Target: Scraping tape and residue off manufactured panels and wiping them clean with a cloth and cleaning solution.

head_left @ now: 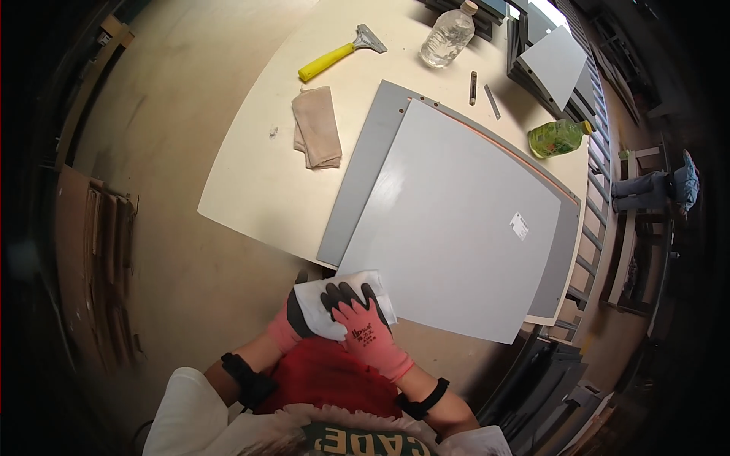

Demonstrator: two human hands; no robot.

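Both gloved hands are meeting at the near corner of the large light-grey flat panel (456,228), and they are bunching a white cloth wipe (338,304) between them. The left hand (293,323), in a pink glove with a dark palm, is cupping the wipe from beneath; the right hand (363,323) is pressing dark fingertips down on top, fingers curled close around it. The wipe is sitting just at the panel's near corner, partly over the edge.

The risks, as I judge them: the panel is overhanging the near edge of the pale round-cornered table (251,175), so a hard press on that corner could tip or slide it. It is also lying on a darker grey panel (365,159), and grit between the two could scratch a face.

Beyond the panel's far edge, a clear plastic bottle (449,34) and a green plastic bottle (559,137) are lying on their sides; either could roll or leak onto it.

A small white rectangular label (519,226) is stuck toward the panel's right side. Left of the panel are lying a folded beige rag (318,125) and a yellow-handled scraper (342,52).
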